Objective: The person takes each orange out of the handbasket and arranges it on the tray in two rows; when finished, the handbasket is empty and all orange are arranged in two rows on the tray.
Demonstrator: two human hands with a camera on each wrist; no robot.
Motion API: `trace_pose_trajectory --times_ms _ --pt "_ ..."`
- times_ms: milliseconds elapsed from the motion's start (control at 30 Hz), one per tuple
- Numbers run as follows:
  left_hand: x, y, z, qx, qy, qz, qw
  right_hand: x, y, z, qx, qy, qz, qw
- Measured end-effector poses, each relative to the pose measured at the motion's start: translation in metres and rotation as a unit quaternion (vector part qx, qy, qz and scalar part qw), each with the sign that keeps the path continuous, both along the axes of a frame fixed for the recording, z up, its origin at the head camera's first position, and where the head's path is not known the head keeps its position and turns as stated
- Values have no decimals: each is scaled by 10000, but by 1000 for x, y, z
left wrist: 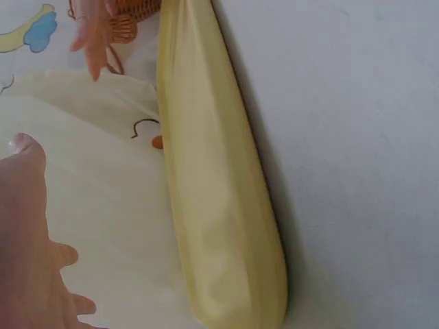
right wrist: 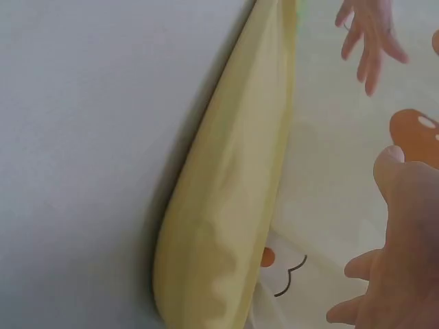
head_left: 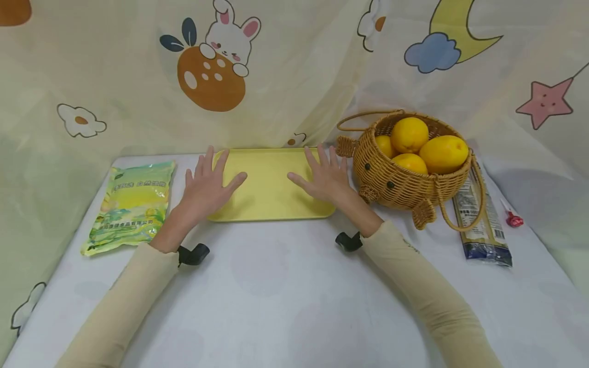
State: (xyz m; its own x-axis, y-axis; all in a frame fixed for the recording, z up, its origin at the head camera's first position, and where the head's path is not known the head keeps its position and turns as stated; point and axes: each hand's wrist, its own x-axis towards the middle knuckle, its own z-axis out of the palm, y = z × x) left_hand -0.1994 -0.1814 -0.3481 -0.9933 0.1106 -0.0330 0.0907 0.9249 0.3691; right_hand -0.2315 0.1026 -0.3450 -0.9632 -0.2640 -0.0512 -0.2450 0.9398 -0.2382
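Observation:
A yellow rectangular tray point(head_left: 267, 197) lies at the back middle of the white table. Over its left end my left hand point(head_left: 207, 186) is held with fingers spread, holding nothing. My right hand point(head_left: 327, 179) is spread the same way over the tray's right end, close to a wicker basket point(head_left: 391, 197). Both wrist views show the tray point(left wrist: 212, 171) below the hands, with a gap between. In the basket sit several yellow fruits point(head_left: 444, 154), one of them longer and mango-like. Left of my left hand lies a green and yellow plastic packet point(head_left: 135, 204).
Partly behind the basket, a flat packet with a dark blue end point(head_left: 483, 235) lies on the right. Beside it is a red wrapped lollipop point(head_left: 514, 220). A patterned cloth point(head_left: 115, 61) hangs behind the table. The basket's handle point(head_left: 478, 204) loops over its front right side.

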Motion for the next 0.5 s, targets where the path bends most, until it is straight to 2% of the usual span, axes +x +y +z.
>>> trace_pose_trajectory --times_ms 133,267,367,500 --pt "3 -2 2 916 -78 -171 9956 10 2 13 -298 53 383 9988" --pt "8 -7 5 1891 -60 -196 9817 22 10 38 -882 -327 739 9928" --pt "11 -14 7 2142 199 -143 9765 24 22 64 -1224 -517 838 9876" --pt "13 -22 2 2251 339 -101 9737 12 49 98 -1439 -238 864 9855"
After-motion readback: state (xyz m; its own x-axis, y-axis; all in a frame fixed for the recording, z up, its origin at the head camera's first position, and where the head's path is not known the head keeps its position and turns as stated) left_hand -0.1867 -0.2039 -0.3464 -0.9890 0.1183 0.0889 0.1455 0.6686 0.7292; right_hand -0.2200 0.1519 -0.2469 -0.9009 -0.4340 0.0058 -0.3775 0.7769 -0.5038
